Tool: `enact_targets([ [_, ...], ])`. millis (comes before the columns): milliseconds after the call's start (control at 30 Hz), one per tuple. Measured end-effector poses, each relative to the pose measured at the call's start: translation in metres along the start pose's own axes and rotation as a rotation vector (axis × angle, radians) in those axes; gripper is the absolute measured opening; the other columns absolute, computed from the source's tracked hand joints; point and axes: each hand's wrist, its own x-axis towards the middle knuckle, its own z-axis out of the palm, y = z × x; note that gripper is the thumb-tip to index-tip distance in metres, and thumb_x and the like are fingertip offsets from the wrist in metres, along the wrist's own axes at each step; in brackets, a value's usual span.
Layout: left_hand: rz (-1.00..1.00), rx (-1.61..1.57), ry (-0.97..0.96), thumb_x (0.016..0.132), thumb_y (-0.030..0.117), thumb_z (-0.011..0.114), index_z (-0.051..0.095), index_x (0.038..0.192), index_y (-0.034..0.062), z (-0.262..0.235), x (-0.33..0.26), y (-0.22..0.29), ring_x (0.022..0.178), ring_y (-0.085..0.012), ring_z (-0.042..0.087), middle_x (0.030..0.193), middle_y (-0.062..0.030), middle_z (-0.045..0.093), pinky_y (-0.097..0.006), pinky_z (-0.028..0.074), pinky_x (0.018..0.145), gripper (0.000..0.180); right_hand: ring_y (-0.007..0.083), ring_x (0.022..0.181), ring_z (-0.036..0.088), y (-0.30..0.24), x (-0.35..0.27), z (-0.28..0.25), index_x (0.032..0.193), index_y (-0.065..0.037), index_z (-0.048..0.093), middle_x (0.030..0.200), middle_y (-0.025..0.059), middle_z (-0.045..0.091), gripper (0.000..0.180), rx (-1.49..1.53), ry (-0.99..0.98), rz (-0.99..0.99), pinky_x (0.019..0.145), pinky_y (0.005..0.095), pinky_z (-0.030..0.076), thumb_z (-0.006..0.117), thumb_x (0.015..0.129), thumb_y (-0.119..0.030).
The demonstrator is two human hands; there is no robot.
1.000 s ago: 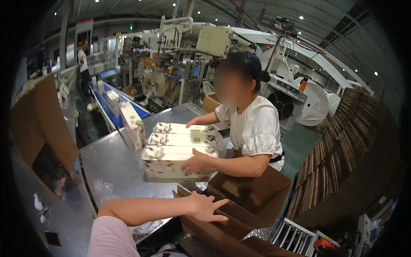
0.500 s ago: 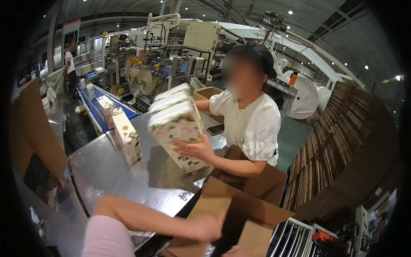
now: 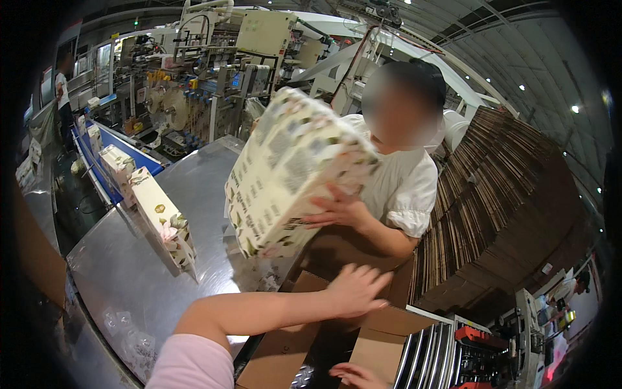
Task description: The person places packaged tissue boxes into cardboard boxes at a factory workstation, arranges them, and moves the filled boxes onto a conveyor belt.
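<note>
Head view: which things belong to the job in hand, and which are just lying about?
Apparently in use: left hand, over the open carton; right hand, by its flap; floral packs in the co-worker's hand; matching pack on the metal table.
Seemingly lying about: crumpled clear plastic; stacked cardboard.

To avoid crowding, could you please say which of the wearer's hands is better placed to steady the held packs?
Probably the left hand, spread over the open carton and nearer the packs held by the co-worker. The right hand is lower, partly out of frame, near a carton flap.
</note>
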Motion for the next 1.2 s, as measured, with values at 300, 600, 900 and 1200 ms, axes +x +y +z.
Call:
enact_targets([
  [300, 0.045, -0.244, -0.725, 0.080, 0.061, 0.043, 0.039, 0.134, 0.0122, 0.050, -0.114, 0.003, 0.130, -0.0310, 0.028, 0.140, -0.0173, 0.030, -0.058, 0.024, 0.102, 0.074, 0.0386, 0.118, 0.045, -0.077, -0.123, 0.059, 0.131, -0.005, 0.043, 0.134, 0.0221, 0.041, 0.059, -1.123, 0.292, -0.323, 0.096, 0.0431, 0.038, 0.060, 0.081, -0.032],
  [600, 0.064, -0.260, -0.897, 0.085, 0.068, 0.025, 0.026, 0.142, 0.0183, 0.039, -0.104, -0.015, 0.137, -0.0341, 0.013, 0.148, -0.0170, 0.017, -0.062, 0.013, 0.105, 0.076, 0.0408, 0.129, 0.029, -0.023, 0.020, 0.022, 0.133, -0.004, 0.040, 0.138, 0.0257, 0.033, 0.056, -1.455, 0.675, -0.268, 0.103, 0.0518, 0.026, 0.053, 0.086, -0.032],
  [900, -0.001, -0.198, -0.192, 0.086, 0.048, 0.050, 0.043, 0.130, 0.0094, 0.072, -0.163, -0.005, 0.124, -0.0362, 0.038, 0.137, -0.0174, 0.038, -0.059, 0.029, 0.099, 0.059, 0.0426, 0.133, 0.019, -0.030, 0.034, 0.043, 0.137, 0.000, 0.031, 0.143, 0.0254, 0.024, 0.066, -1.351, 0.679, -0.211, 0.107, 0.0562, 0.012, 0.052, 0.086, -0.037],
  [1200, -1.030, -0.330, 0.133, 0.081, 0.044, 0.058, 0.031, 0.132, -0.0054, 0.131, -0.215, -0.038, 0.118, -0.0371, 0.041, 0.128, -0.0268, 0.038, -0.041, 0.036, 0.095, 0.076, 0.0309, 0.136, 0.021, 0.005, -0.083, -0.096, 0.139, -0.001, 0.029, 0.145, 0.0177, 0.027, 0.056, -1.051, 0.826, -0.093, 0.111, 0.0382, 0.018, 0.043, 0.092, -0.027],
])
